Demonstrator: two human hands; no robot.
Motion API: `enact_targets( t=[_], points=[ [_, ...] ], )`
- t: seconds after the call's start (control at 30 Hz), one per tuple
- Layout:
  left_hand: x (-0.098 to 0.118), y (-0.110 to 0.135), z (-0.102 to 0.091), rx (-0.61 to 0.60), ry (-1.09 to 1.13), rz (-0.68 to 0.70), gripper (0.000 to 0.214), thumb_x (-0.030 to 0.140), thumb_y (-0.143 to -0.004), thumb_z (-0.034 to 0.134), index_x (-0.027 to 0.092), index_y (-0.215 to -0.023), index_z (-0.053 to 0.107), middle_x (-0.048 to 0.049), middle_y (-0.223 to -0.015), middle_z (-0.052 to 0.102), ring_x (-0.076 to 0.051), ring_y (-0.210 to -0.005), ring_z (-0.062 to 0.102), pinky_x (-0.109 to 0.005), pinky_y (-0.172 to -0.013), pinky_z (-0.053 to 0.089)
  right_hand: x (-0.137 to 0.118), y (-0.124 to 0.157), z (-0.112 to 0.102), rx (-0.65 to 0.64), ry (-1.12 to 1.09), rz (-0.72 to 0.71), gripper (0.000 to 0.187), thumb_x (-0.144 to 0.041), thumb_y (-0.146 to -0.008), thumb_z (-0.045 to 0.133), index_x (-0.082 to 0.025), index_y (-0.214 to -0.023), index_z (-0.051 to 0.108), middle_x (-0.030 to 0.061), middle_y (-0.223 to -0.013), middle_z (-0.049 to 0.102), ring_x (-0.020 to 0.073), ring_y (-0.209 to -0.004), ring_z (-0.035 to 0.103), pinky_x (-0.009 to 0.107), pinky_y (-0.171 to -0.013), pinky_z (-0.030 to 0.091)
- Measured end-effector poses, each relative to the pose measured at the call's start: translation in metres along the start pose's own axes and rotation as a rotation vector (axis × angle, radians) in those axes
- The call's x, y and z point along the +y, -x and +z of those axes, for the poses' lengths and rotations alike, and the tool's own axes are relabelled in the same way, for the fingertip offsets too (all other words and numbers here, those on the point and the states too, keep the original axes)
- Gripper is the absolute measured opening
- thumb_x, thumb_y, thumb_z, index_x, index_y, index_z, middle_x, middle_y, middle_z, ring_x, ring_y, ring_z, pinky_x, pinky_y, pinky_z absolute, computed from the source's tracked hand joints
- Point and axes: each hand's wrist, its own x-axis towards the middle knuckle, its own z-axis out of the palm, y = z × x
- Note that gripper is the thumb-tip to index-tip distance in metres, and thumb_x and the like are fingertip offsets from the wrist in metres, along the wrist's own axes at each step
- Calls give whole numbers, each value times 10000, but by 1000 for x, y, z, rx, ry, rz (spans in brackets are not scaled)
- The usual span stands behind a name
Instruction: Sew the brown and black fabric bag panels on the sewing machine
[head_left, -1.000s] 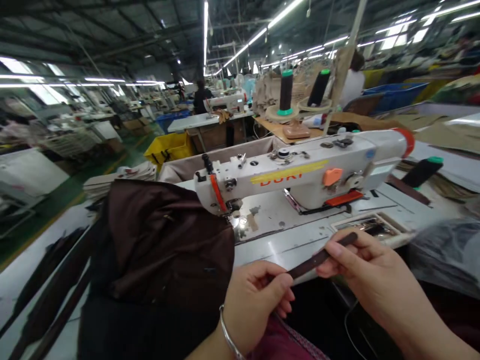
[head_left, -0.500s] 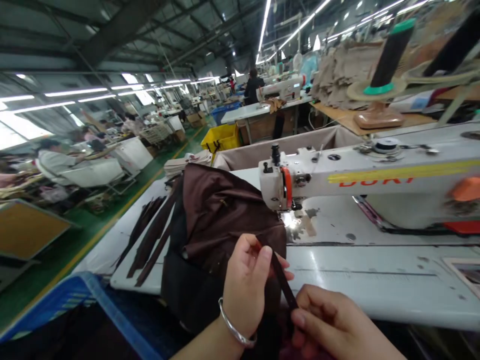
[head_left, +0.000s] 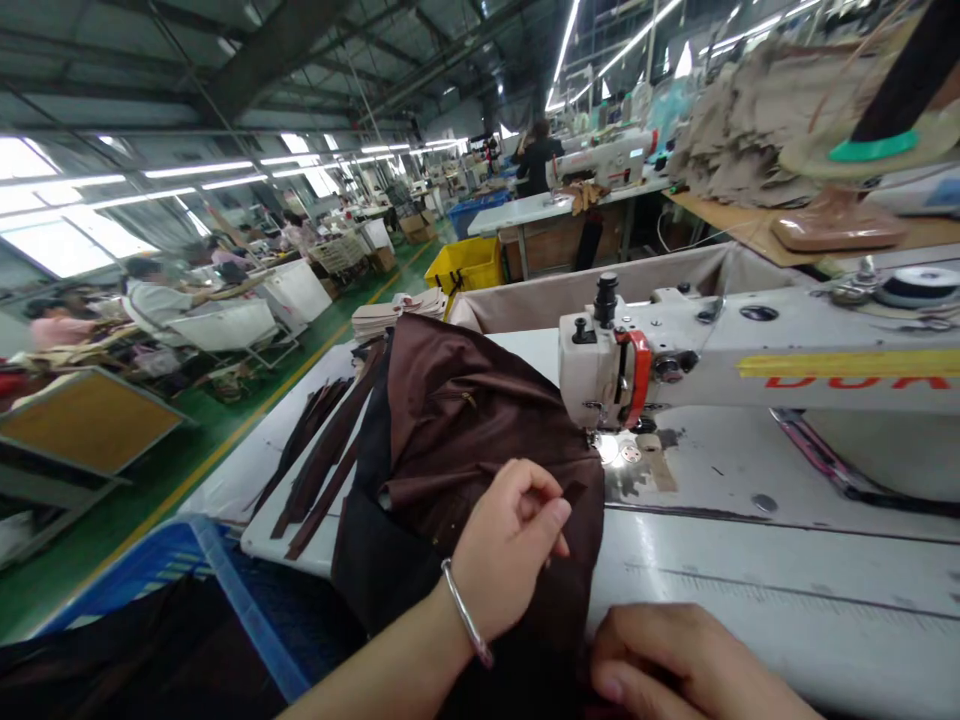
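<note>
My left hand point(head_left: 510, 545), with a silver bangle on the wrist, rests on a heap of dark brown fabric point(head_left: 465, 400). Its thumb and fingers are pinched on the upper end of a narrow brown strip point(head_left: 574, 492). My right hand point(head_left: 675, 665) is at the bottom edge, fingers curled and closed at the strip's lower end, which is hard to tell from the dark cloth. The fabric lies on the white table point(head_left: 750, 590), just left of the needle end of a white sewing machine point(head_left: 750, 340).
More brown strips point(head_left: 322, 440) lie on the table's left part. A blue crate point(head_left: 187, 560) stands low on the left and a beige cloth bin point(head_left: 660, 275) behind the machine. Thread cones point(head_left: 900, 80) stand at the upper right. A yellow bin point(head_left: 469, 262) and other workers point(head_left: 150, 295) are farther off.
The view has swung left. Both hands carried the strip from in front of the machine over to the brown fabric, turning it from slanted to nearly upright, and the right hand dropped lower.
</note>
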Motion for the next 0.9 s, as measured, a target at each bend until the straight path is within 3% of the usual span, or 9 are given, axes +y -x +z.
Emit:
enact_targets(
  t=[0.13, 0.2, 0.27, 0.4, 0.6, 0.67, 0.73, 0.8, 0.9],
  points=[
    [-16, -59, -10, -26, -1023, 633, 120, 138, -978, 466, 156, -911, 563, -89, -939, 618, -222, -824, 613, -374, -745, 511, 15, -22, -55, 202, 674, -379, 273, -251, -1010, 410, -192, -986, 676, 76, -916, 649, 204, -867, 565, 356, -756, 443],
    [-31, -86, 0, -124, -1187, 796, 119, 147, -969, 498, 156, -891, 587, -82, -920, 626, -234, -815, 601, -378, -718, 504, 30, -36, -75, 222, 768, -482, 248, -199, -990, 442, -187, -1056, 681, 92, -996, 664, 216, -958, 578, 383, -836, 465],
    [-49, -101, 14, -175, -1171, 852, 126, 164, -966, 517, 159, -869, 598, -71, -918, 634, -222, -810, 599, -367, -720, 504, 46, -46, -85, 225, 764, -514, 239, -177, -973, 470, -188, -1085, 681, 93, -1071, 673, 213, -1026, 586, 394, -906, 470],
    [-78, -103, 26, -186, -1145, 884, 131, 180, -989, 490, 144, -986, 616, -73, -959, 645, -206, -854, 606, -358, -784, 521, 60, -50, -86, 258, 718, -500, 240, -143, -945, 500, -198, -1094, 680, 70, -1118, 679, 200, -1072, 589, 395, -943, 477],
    [-95, -115, 8, -248, -910, 944, 224, 190, -1022, 444, 158, -1147, 628, -73, -1065, 680, -186, -988, 630, -346, -912, 536, 53, -48, -84, 239, 643, -478, 252, -146, -954, 491, -220, -1097, 684, 30, -1146, 686, 178, -1072, 606, 391, -977, 479],
    [-94, -125, 3, -294, -743, 857, 219, 180, -1010, 481, 186, -1129, 664, -56, -1088, 699, -178, -1040, 641, -336, -956, 531, 53, -50, -84, 249, 637, -480, 270, -137, -950, 491, -221, -1120, 683, 38, -1166, 686, 183, -1090, 605, 393, -987, 478],
    [-89, -133, 2, -288, -609, 687, 166, 158, -968, 562, 201, -1043, 703, -32, -1068, 720, -170, -1033, 661, -306, -942, 540, 54, -52, -82, 264, 632, -487, 284, -120, -933, 503, -216, -1130, 684, 54, -1170, 687, 190, -1098, 606, 391, -983, 484],
    [-81, -135, 4, -221, -558, 538, 130, 118, -907, 633, 189, -981, 713, -27, -1015, 734, -177, -964, 686, -296, -880, 563, 54, -53, -81, 264, 617, -494, 292, -107, -911, 523, -210, -1133, 684, 66, -1163, 687, 195, -1095, 608, 393, -984, 487],
    [-73, -129, 12, -141, -566, 449, 165, 61, -858, 642, 179, -945, 716, -33, -938, 737, -192, -870, 699, -309, -798, 579, 54, -54, -81, 252, 594, -484, 296, -97, -897, 534, -205, -1128, 684, 69, -1159, 684, 198, -1088, 605, 398, -986, 487]
  ],
)
